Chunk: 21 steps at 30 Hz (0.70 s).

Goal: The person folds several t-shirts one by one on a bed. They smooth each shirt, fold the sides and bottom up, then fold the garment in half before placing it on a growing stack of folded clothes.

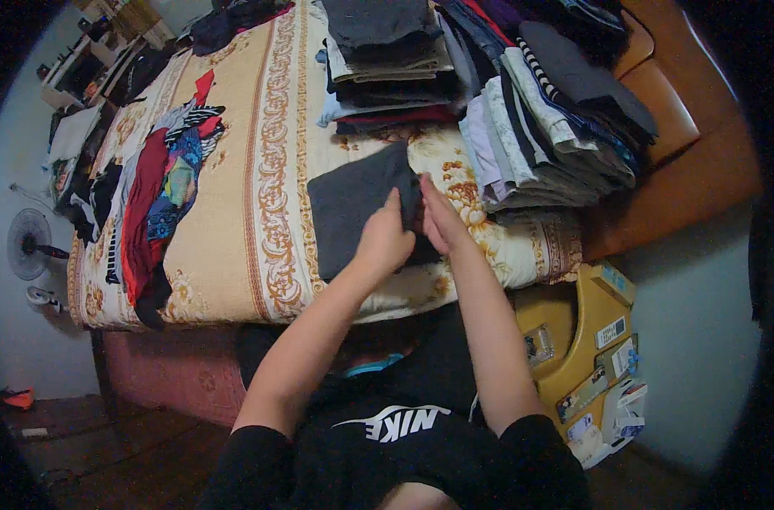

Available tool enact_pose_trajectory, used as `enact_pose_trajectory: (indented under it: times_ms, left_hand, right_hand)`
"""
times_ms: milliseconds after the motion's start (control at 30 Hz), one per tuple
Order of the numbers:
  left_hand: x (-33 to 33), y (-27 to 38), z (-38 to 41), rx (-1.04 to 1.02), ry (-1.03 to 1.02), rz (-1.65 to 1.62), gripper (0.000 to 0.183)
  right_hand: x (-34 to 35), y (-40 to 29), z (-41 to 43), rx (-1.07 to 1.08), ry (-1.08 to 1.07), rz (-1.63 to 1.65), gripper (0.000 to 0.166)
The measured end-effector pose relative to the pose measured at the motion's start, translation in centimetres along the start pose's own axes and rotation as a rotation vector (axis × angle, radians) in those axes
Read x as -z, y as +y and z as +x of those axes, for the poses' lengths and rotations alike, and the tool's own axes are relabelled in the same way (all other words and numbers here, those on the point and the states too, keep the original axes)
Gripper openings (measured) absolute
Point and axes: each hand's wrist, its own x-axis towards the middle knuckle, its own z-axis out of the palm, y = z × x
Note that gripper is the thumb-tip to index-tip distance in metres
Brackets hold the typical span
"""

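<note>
A dark grey folded garment (352,204) lies on the patterned bedspread (228,255) in front of me. My left hand (387,236) rests on its right part, index finger extended. Beside the garment's right edge is my right hand (438,213), held on its side with the fingers together and pointing away from me; whether it touches the cloth is not plain. Just beyond the garment stands a stack of folded clothes (393,70), with dark grey cloth on top. To the right, a second row of folded clothes (540,140) leans over in a slant.
Loose clothes (148,210) in red, blue and stripes lie in a long heap on the bed's left side. A brown headboard (674,153) borders the right. Below it stands a yellow cabinet (559,344) bearing small items. A fan (30,242) is at the far left.
</note>
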Motion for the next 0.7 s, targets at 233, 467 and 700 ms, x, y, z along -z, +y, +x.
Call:
enact_pose_trajectory:
  times_ms: [233, 467, 700]
  left_hand:
    - [-5.7, -2.7, -0.1, 0.028, -0.097, -0.248, 0.042]
    - [-0.4, -10.4, 2.6, 0.070, 0.406, 0.520, 0.049]
    - [-2.1, -12.2, 4.5, 0.164, 0.274, 0.525, 0.054]
  right_hand:
    - [8.0, 2.7, 6.6, 0.148, 0.437, -1.262, 0.047]
    - [3.5, 4.4, 2.0, 0.780, 0.888, -1.282, 0.045]
    - [2.0, 8.2, -5.0, 0.508, 0.632, -1.107, 0.044]
